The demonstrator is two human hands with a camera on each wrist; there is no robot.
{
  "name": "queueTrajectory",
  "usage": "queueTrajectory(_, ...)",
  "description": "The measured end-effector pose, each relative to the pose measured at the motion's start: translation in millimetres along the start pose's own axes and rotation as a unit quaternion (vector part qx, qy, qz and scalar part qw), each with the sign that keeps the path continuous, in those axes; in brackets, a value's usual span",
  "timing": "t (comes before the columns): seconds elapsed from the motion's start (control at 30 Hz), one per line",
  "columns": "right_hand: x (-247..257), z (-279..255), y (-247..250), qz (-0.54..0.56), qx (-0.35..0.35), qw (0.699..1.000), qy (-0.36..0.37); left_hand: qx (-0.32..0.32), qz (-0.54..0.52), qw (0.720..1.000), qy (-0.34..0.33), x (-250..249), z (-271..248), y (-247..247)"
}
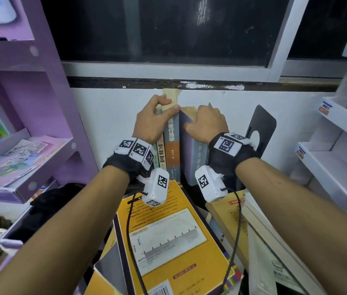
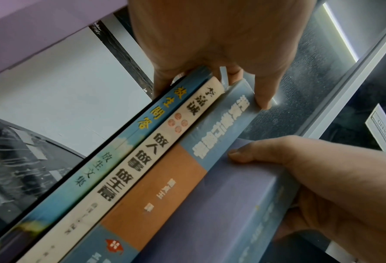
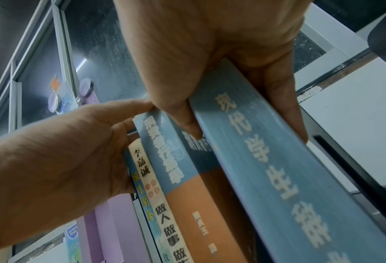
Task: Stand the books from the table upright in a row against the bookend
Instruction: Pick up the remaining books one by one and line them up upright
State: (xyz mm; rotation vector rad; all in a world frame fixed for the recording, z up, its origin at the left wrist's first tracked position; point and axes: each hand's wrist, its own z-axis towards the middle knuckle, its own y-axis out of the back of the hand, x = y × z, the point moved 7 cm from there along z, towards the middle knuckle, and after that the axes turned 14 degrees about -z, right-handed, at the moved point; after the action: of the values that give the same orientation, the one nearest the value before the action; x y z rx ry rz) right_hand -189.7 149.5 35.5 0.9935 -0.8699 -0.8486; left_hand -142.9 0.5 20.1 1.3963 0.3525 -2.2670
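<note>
Three books stand upright against the white wall: a thin blue-green one [image 1: 156, 161], a cream one [image 1: 161, 152] and a blue-and-orange one [image 1: 171, 145]. My left hand [image 1: 168, 104] grips their tops, thumb on the blue-and-orange spine [image 2: 164, 186]. Just right of them, my right hand [image 1: 198, 116] grips the top of a thick blue book [image 1: 198, 158] with a purple cover [image 2: 221, 204], thumb on the cover and fingers over the far side. This book's spine [image 3: 277, 169] is near upright. The black bookend [image 1: 262, 124] stands right of it, a gap between them.
A yellow book [image 1: 168, 231] lies flat below my wrists, with a tan book [image 1: 230, 216] beside it. A purple shelf unit [image 1: 30, 103] stands to the left and white shelves [image 1: 334, 145] to the right. A dark window is above the wall.
</note>
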Motion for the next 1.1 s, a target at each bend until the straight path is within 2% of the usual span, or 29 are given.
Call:
queueTrajectory(0.2, -1, 0, -9, 0.021, -0.003, 1.000, -0.011, 0.001, -0.007, 1.000, -0.003, 1, -1, 0)
queueTrajectory(0.37, 4, -6, -8, 0.040, 0.005, 0.999, 0.009, 0.006, -0.007, 1.000, -0.006, 0, -2, -1)
queueTrajectory(0.6, 6, -12, -16, 0.055, 0.111, 0.991, 0.057, 0.005, -0.013, 1.000, -0.007, -2, -2, -1)
queueTrajectory(0.83, 1, -20, -27, 0.046, 0.179, 0.980, 0.076, 0.032, 0.004, 0.999, 0.003, -5, -5, -1)
queueTrajectory(1.1, -3, -19, -32, 0.065, 0.144, 0.983, 0.093, 0.036, 0.000, 0.999, 0.003, -6, -6, -3)
